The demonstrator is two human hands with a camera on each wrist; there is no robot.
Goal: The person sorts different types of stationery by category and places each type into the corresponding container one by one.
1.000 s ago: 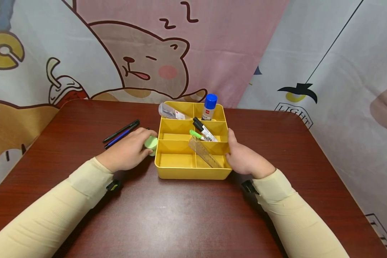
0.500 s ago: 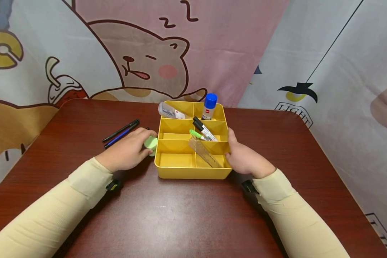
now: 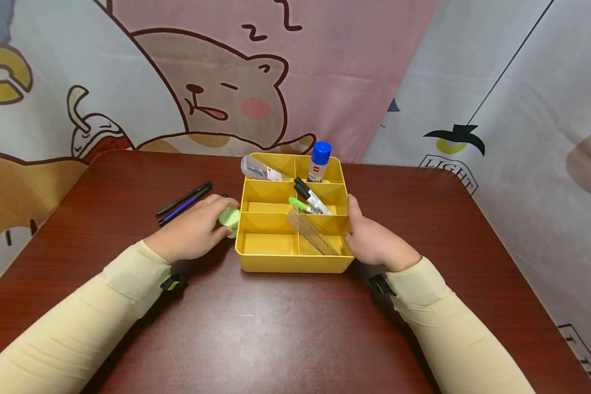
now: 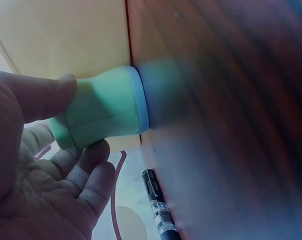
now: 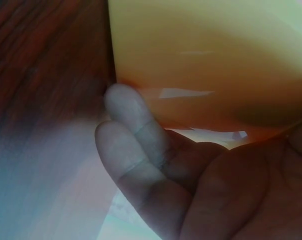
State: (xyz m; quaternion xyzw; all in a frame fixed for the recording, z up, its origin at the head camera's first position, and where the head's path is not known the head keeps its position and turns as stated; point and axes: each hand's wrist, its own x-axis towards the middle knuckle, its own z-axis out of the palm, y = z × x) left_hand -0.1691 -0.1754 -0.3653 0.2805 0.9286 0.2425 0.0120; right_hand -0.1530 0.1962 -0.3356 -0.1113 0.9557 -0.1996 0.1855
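In the head view, my left hand (image 3: 194,229) is at the left side of a yellow compartment box (image 3: 295,265), holding a light green, waisted cylinder (image 3: 229,218). The left wrist view shows the cylinder (image 4: 103,107) with a blue band at its table end, thumb on one side and fingers on the other. My right hand (image 3: 380,242) grips the box's right wall, its thumb at the rim. In the right wrist view, two fingertips (image 5: 126,105) lie against the outer wall (image 5: 191,60) near the table.
A glue stick (image 3: 318,161), a clear plastic case (image 3: 261,168), black-capped markers (image 3: 311,196), a green pen (image 3: 299,204) and a clear ruler (image 3: 312,232) are in the box. Black (image 3: 182,198) and blue (image 3: 184,210) pens lie left on the brown table (image 3: 295,334). Patterned cloth hangs behind.
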